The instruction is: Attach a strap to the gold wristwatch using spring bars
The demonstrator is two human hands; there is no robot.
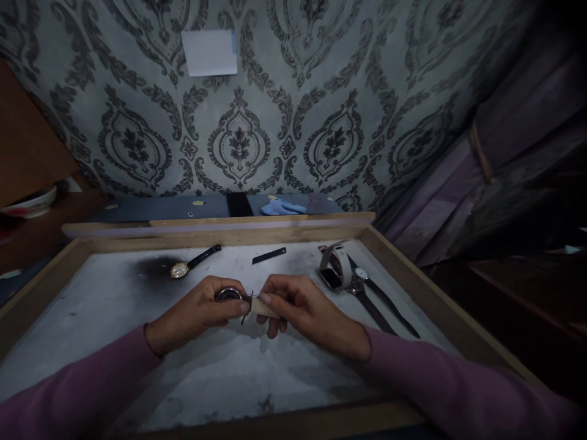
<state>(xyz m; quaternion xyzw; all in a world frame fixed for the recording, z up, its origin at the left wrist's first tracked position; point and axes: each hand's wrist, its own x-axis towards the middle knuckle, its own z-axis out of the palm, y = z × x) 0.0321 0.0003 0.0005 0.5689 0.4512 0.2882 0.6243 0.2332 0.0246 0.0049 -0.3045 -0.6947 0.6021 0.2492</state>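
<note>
Between thumb and fingers, my left hand (208, 304) grips a wristwatch (230, 294) by its round silver-rimmed case. My right hand (305, 308) pinches a beige watch strap (263, 307), whose end meets the side of the case. A thin dark piece sticks up and down at that joint; I cannot tell what it is. Both hands are over the white tray floor (192, 391). Beyond them lie a flat dark blade-like strip (269, 255) and a gold-cased watch (179, 269) with a black strap.
At the right of the tray lie a smartwatch with a pale band (340, 275) and several dark-strapped watches (385, 299). The wooden rim (403, 269) surrounds everything. Behind it are a blue cloth (283, 208) and patterned wallpaper (238, 143); a curtain (458, 177) hangs right.
</note>
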